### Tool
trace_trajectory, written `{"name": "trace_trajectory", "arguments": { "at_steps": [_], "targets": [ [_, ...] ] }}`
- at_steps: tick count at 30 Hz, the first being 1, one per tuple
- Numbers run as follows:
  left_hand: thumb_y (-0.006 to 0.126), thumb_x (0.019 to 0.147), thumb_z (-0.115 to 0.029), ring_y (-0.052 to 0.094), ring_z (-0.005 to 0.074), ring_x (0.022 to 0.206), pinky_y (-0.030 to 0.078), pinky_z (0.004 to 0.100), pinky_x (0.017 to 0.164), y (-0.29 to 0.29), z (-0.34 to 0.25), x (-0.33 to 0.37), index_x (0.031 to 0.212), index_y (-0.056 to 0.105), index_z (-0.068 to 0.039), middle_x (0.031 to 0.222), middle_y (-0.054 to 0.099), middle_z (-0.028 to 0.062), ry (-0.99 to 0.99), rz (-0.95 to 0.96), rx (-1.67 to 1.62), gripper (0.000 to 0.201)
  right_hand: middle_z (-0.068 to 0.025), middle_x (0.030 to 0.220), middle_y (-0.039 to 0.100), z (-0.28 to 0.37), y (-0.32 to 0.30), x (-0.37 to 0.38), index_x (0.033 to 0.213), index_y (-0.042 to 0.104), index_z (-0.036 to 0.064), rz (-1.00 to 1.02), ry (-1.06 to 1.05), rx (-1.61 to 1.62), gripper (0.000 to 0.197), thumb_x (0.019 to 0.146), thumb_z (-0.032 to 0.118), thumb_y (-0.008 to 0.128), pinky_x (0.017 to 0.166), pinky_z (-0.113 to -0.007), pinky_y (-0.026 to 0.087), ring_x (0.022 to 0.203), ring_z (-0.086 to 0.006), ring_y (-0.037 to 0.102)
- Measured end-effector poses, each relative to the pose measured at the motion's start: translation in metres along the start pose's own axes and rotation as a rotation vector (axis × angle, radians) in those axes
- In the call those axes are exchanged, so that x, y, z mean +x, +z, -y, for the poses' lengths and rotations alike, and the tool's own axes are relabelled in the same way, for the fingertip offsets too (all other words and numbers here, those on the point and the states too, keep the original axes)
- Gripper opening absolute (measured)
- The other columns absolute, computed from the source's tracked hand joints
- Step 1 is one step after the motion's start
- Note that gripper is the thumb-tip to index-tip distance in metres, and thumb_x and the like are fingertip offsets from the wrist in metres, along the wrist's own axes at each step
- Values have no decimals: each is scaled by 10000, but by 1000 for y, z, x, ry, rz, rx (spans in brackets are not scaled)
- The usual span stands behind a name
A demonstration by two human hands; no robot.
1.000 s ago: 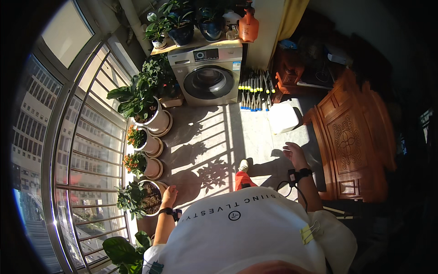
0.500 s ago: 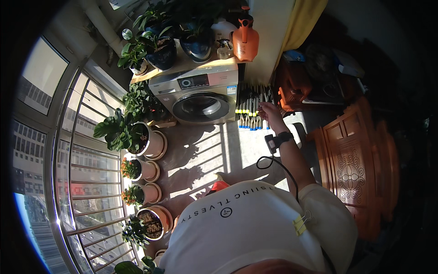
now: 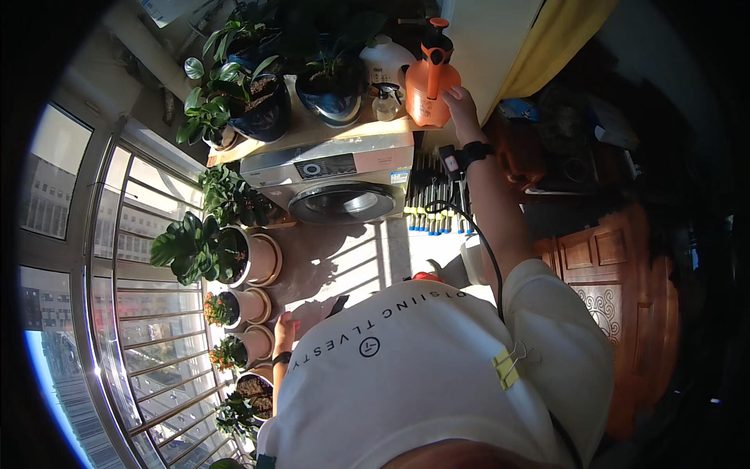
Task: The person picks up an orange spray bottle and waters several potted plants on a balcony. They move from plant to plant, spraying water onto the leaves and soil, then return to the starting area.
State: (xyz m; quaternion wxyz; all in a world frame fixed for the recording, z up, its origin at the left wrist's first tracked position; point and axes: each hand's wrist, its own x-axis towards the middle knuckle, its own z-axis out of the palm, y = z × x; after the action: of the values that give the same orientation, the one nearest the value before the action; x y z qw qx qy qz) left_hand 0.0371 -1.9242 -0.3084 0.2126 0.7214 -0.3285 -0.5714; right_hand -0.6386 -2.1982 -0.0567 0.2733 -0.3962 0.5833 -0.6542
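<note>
Standing upright at shelf's (image 3: 312,130) front R corner, prob. for easy reach: 1 orange pump sprayer (image 3: 426,94), R hand (image 3: 464,111) at its R side, grip pinching or spread, can't tell; L hand (image 3: 286,328) nr. flowerpot (image 3: 256,344), prob. idle, grip likewise unclear.

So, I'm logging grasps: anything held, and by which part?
Right grip is at the sprayer, right side; holding can't be told. Left grip: nothing seen.

Orange round-bodied sprayer (image 3: 424,95), upright, standing at right end of wooden shelf (image 3: 305,133).
</note>
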Motion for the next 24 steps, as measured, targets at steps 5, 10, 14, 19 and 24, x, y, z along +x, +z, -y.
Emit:
{"name": "trace_trajectory", "arguments": {
  "at_steps": [5,10,14,19,24],
  "targets": [
    [387,874,-18,639,197,751,523,312,717,58,8,-23,1272,533,-5,908,699,145,153,-243,-37,424,-41,887,612,8,16,63,1096,565,17,297,89,223,336,891,257,682,755,-313,469,780,-146,582],
    [418,889,-2,648,191,769,529,298,730,141,70,-99,1261,536,-8,898,693,146,-187,-221,-158,390,-7,701,505,15,-10,85,958,557,72,375,109,370,233,874,230,707,608,-310,422,628,-130,496],
    [439,901,-6,652,188,778,529,294,733,195,113,-163,1263,533,-9,900,694,137,-325,-238,-22,375,22,662,463,32,-59,89,908,564,85,289,175,431,176,868,187,702,552,-281,370,568,-107,425],
    [465,915,-11,656,184,788,530,290,737,232,111,-187,1267,529,-9,902,696,126,-264,-299,-28,357,31,582,455,72,-106,58,804,578,92,488,152,258,213,844,246,720,520,-242,328,510,-73,410],
    [501,933,3,659,169,850,523,277,777,229,-46,-149,1296,517,-25,931,696,104,246,-361,-118,364,39,566,456,96,-120,0,801,542,107,831,229,29,231,832,247,724,473,-225,323,481,-60,420]
  ]
}}
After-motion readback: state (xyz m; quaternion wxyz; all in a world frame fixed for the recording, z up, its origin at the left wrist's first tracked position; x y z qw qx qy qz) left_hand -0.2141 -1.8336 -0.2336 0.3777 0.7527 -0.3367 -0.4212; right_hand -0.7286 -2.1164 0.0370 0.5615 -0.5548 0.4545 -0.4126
